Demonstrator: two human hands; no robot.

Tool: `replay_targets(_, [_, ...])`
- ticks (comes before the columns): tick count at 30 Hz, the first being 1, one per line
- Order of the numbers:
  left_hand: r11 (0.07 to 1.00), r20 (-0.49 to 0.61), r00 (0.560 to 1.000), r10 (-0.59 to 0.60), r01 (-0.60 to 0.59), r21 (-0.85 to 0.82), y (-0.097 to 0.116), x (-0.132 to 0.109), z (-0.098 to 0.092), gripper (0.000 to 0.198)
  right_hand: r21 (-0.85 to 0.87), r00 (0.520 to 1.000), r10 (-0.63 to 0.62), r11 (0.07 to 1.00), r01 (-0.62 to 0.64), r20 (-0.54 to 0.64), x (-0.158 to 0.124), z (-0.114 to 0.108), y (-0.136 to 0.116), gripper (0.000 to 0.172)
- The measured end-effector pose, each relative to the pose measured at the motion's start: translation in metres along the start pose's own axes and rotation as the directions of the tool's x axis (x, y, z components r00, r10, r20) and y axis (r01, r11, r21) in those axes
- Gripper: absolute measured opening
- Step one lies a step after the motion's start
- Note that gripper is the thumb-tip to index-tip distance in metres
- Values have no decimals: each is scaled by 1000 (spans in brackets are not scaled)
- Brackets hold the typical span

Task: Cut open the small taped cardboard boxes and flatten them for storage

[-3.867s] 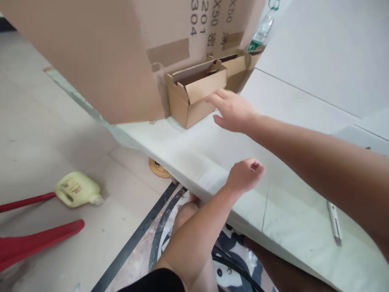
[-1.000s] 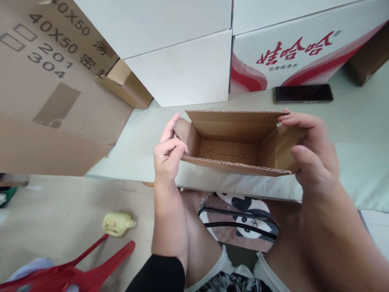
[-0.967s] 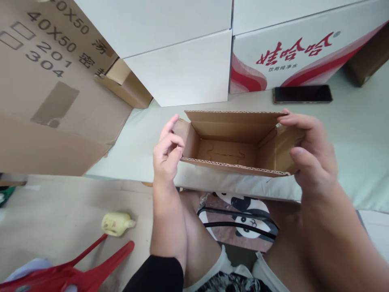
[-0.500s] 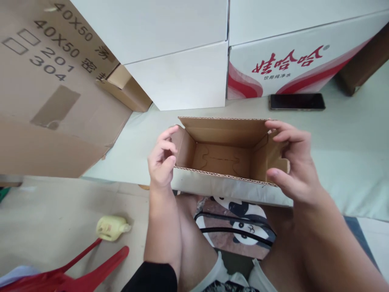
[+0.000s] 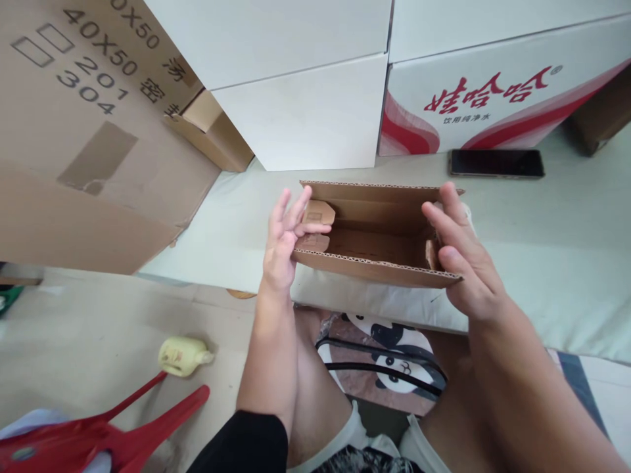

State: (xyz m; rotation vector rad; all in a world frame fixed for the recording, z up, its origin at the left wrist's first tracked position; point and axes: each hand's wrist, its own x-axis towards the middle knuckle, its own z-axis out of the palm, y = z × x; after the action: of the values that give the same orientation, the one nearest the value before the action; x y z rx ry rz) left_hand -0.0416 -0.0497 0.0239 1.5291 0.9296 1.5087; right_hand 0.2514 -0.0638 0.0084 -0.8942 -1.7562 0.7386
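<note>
A brown cardboard box [image 5: 384, 266] stands at the edge of the pale green covered surface, its top open towards me. At its left end my left hand [image 5: 286, 246] has its fingers apart, touching the small end flaps [image 5: 318, 213], which lean inward. My right hand [image 5: 466, 259] lies with stretched fingers against the right end, where another flap [image 5: 431, 254] is bent in and partly hidden behind the fingers. The long front and back flaps stand outward. Shadow covers much of the box's inside.
White cartons [image 5: 300, 118], one with red print [image 5: 468, 98], are stacked behind. A phone [image 5: 495, 163] lies before them. At left stands a large brown carton [image 5: 93, 203]. On the floor are a yellow bottle [image 5: 182, 356] and a red plastic object [image 5: 148, 420]. A panda-print bag [image 5: 384, 355] sits between my legs.
Both hands have pushed the box's end flaps inward, and the fingers have straightened. The front flap now tilts more towards me. The view has shifted slightly.
</note>
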Motion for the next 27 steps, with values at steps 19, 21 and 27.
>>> replay_targets(19, [982,-95,994,48,-29,188,-22,5,5,67,27,969,12,1000,-5,-249,-2,14,20,68])
replay_targets(21, [982,-78,997,27,-12,188,-23,5,5,69,53,973,14,999,-1,-232,-2,15,19,82])
replay_targets(27, [988,-91,995,-51,64,139,-22,3,4,74,-62,995,-66,996,61,-77,-4,3,20,42])
